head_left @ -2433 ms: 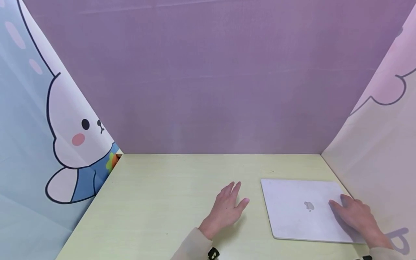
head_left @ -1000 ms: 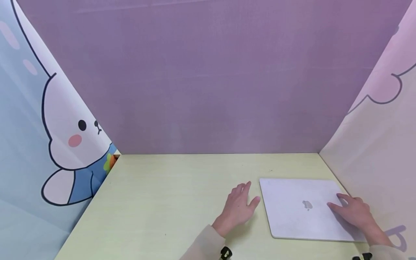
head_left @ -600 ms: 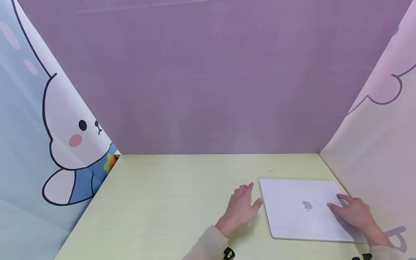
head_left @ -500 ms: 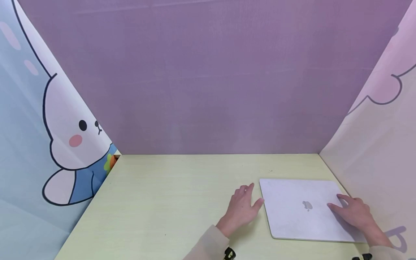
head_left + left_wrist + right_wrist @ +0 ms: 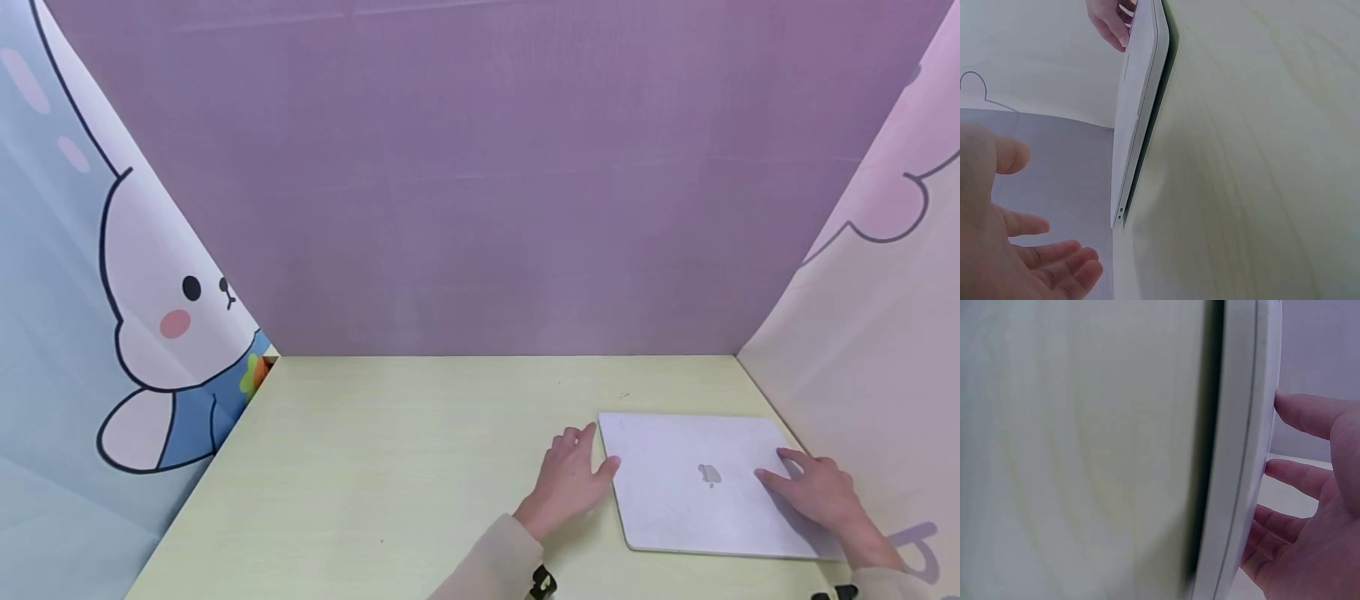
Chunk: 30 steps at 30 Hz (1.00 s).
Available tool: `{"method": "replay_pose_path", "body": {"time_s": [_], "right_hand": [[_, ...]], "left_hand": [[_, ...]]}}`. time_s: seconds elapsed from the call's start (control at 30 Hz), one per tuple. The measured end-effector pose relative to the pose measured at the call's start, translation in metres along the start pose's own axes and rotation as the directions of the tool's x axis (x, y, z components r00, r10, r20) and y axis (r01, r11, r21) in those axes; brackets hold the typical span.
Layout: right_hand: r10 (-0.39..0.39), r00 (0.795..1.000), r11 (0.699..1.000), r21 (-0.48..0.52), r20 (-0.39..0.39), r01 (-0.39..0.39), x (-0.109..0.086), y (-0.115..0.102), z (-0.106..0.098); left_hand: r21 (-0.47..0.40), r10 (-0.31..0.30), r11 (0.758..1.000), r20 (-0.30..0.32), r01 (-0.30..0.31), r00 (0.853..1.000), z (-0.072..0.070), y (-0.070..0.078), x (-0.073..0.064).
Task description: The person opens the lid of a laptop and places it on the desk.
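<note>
Nearest the person: two pale sleeves (image 5: pixel 487 558), a dark band (image 5: pixel 543 582) showing at the left wrist. Left hand (image 5: pixel 566 483): fingers and thumb parted in a loose spread, holding nothing; from the head view the thumb tip overlaps the laptop's left edge, but the left wrist view shows a gap, so just beside it. Right hand (image 5: pixel 821 492): fingers spread, thumb and forefinger tips resting on the lid near its right end, grasping nothing; the remaining fingers reach toward the right edge, and whether they touch is unclear. The closed laptop (image 5: pixel 667 517) lies flat on the right part of the table (image 5: pixel 360 467). Key relation: it lies to the right of the left fingers, and beneath and leftward of the right ones; right hand nearer, being in contact. Its long axis runs left to right, so each short side faces one hand. The leaf of the logo (image 5: pixel 708 474) seems to point toward the person; judged from that, the hinge is likely on the far side. Small ports (image 5: pixel 1120 214) show toward the far end of its left side. Beyond: purple backdrop (image 5: pixel 487 183), rabbit-print cloth (image 5: pixel 45 375) left, pale cloth (image 5: pixel 900 358) right.
</note>
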State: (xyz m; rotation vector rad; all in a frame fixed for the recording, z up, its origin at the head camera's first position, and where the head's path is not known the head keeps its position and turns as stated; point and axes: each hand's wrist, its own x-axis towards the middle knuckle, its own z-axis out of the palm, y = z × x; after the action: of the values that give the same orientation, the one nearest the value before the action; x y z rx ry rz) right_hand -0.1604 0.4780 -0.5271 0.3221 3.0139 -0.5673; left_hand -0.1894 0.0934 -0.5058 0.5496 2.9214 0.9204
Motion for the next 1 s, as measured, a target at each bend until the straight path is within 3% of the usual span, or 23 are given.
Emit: {"method": "replay_pose_path", "body": {"time_s": [0.67,1.0], "right_hand": [[-0.01,1.0,1.0,0.011,-0.018,0.011,-0.001,0.0,0.0],[0.001,1.0,1.0,0.027,-0.006,-0.001,-0.002,0.002,0.001]], "left_hand": [[-0.009,-0.056,0.998,0.058,0.057,0.997,0.015,0.01,0.01],[0.032,-0.052,0.998,0.07,0.05,0.996,0.025,0.009,0.012]]}}
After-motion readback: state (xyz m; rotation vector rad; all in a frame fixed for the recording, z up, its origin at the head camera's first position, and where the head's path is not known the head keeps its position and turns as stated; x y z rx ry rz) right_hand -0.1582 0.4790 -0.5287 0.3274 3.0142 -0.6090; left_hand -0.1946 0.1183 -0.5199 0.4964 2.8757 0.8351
